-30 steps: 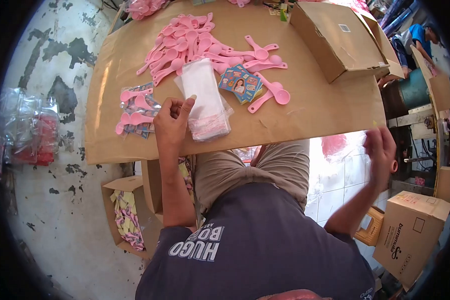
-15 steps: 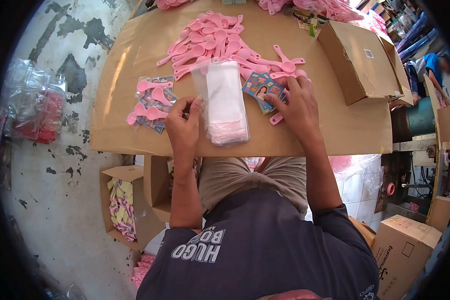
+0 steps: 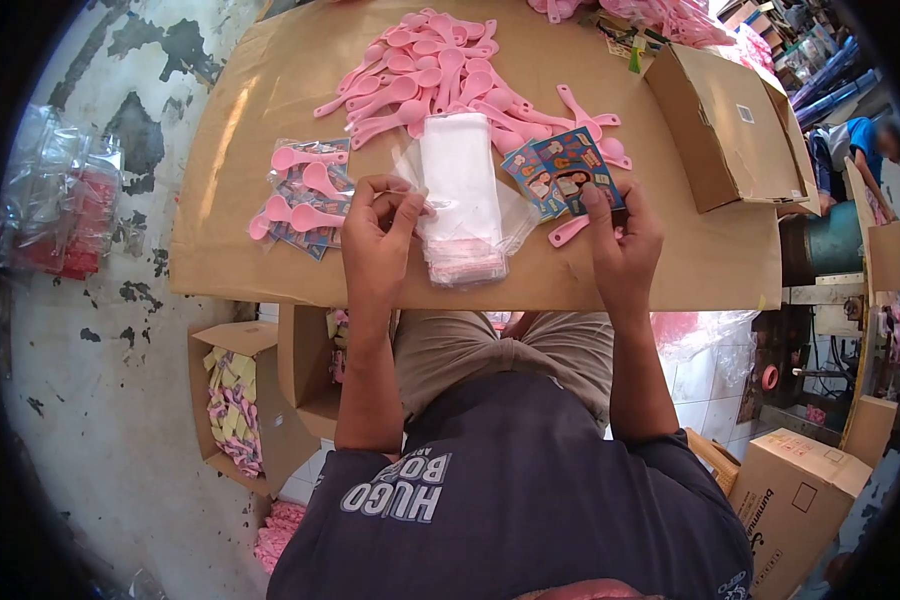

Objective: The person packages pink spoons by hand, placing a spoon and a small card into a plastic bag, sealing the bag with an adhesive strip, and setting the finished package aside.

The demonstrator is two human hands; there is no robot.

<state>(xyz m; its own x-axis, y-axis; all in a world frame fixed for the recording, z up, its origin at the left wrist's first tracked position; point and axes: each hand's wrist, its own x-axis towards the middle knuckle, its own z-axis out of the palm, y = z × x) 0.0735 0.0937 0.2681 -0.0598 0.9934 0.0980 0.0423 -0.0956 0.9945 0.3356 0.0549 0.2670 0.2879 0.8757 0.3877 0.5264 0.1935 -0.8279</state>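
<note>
My left hand [image 3: 378, 225] pinches the edge of a clear plastic bag beside a stack of bags [image 3: 460, 190] in front of me. Between the thumb and fingers of my right hand [image 3: 627, 235] is a blue printed card [image 3: 582, 172], raised and tilted. Behind it more such cards [image 3: 533, 180] lie fanned on the table. One pink spoon [image 3: 568, 232] lies near that hand, partly covered. Farther back is a heap of pink spoons [image 3: 440, 70]. On the left, pink measuring spoons [image 3: 322, 178] rest on packets holding blue cards [image 3: 305, 238].
A cardboard box [image 3: 715, 130] stands on the table's right side. Below the left edge, an open carton [image 3: 235, 400] holds yellow and pink pieces. Another carton [image 3: 795, 510] is at lower right. Bagged items [image 3: 65, 195] hang on the left wall. Another person [image 3: 860, 150] is at far right.
My right hand has lifted a card off the pile and drawn it toward me. My left hand has shifted slightly right, against the bag stack, pulling at a bag edge.
</note>
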